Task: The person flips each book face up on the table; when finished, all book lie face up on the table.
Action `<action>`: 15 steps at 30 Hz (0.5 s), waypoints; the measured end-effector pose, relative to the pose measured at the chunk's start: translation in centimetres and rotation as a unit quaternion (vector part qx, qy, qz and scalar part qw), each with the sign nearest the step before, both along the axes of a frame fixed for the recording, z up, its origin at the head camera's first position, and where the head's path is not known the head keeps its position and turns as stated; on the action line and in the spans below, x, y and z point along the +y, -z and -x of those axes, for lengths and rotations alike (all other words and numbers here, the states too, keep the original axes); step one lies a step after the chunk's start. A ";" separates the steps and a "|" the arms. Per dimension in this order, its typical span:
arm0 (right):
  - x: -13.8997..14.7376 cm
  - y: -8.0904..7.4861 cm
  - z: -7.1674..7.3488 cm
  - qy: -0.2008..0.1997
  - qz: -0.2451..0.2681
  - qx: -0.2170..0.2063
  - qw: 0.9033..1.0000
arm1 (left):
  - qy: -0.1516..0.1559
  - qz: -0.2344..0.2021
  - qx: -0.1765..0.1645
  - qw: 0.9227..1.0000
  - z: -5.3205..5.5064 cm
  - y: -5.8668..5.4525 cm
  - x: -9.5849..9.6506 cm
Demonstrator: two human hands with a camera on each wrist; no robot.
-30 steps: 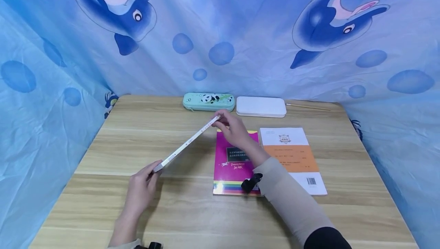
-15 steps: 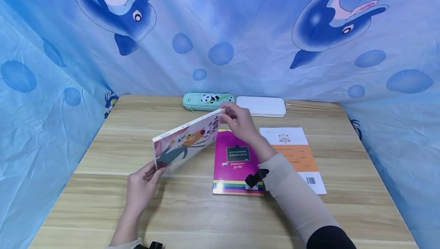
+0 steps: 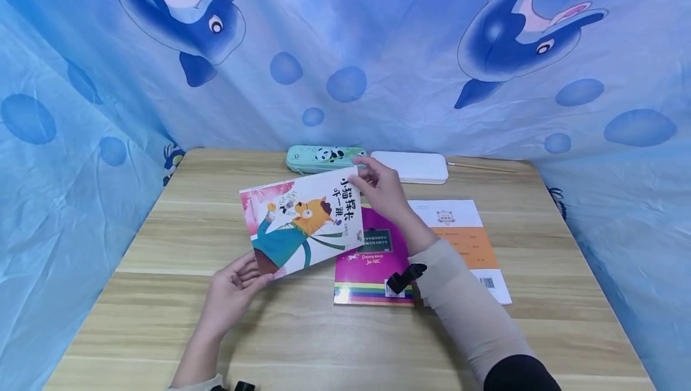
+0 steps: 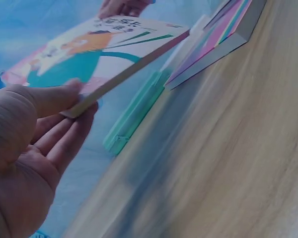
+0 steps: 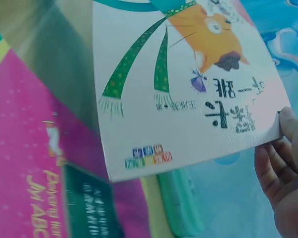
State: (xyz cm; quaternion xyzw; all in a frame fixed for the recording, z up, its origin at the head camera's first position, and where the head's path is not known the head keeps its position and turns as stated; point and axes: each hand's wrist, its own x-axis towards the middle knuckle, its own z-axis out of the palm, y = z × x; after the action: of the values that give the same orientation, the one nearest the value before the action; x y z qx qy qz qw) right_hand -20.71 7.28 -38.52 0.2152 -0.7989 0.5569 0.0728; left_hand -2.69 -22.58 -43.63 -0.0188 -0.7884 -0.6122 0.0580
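Observation:
A picture book (image 3: 302, 223) with an orange cat on its white cover is held up over the table, its cover turned toward the head camera. My left hand (image 3: 237, 286) pinches its lower left corner, thumb on the cover and fingers beneath, as the left wrist view shows. At the upper right corner my right hand (image 3: 380, 190) grips it between thumb and fingers. The book's right edge overlaps a magenta book (image 3: 372, 271) lying on the table. Beside that one lies a white and orange book (image 3: 459, 247), partly hidden by my right forearm.
At the table's back edge stand a mint green pencil case (image 3: 308, 160) with pandas and a white flat case (image 3: 418, 167). A thin wooden stick (image 3: 483, 167) lies to their right. A blue dolphin-print curtain (image 3: 399, 37) surrounds the wooden table (image 3: 162, 319).
The picture book has tilted from edge-on to showing its cover face up. My right hand has shifted slightly right and up; my left hand still holds the lower left corner.

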 end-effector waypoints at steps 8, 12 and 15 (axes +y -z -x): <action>-1.0 2.8 0.1 0.039 -0.036 -0.080 0.995 | 0.006 -0.029 -0.088 0.996 0.4 0.3 0.3; -1.7 4.3 0.2 0.025 -0.053 -0.112 0.992 | -0.005 -0.040 -0.103 0.994 0.8 0.5 0.3; -2.1 5.6 0.1 0.005 -0.072 -0.136 0.988 | 0.002 -0.036 -0.108 0.993 0.9 1.0 0.4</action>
State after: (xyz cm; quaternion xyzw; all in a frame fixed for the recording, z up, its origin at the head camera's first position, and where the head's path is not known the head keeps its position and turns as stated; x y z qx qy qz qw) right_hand -20.78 5.19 -44.15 0.1383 -0.8405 0.5215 -0.0499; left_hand -3.57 -22.15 -44.60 0.0479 -0.7675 -0.6386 -0.0284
